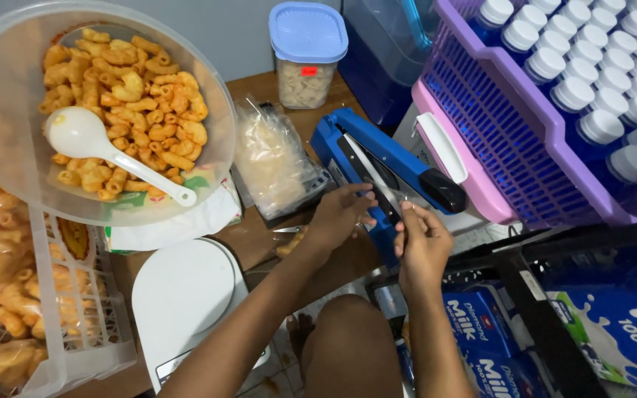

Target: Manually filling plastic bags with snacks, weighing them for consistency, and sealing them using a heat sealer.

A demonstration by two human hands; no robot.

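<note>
A blue heat sealer [388, 173] with a black handle knob lies on the wooden table, its arm raised. My left hand [339, 215] and my right hand [422, 242] meet at its sealing bar, pinching what looks like a thin clear plastic bag edge between the fingers; the bag itself is hard to make out. A clear bowl [9, 147] of orange curled snacks stands at the left, with a white plastic spoon [105, 151] resting in it.
A white kitchen scale [182, 295] sits near the front edge. A stack of clear bags [274, 158] lies beside the sealer, behind it a lidded container [307, 55]. A white basket [60, 324] of packed snacks is left; a purple crate [495, 125] of capped bottles right.
</note>
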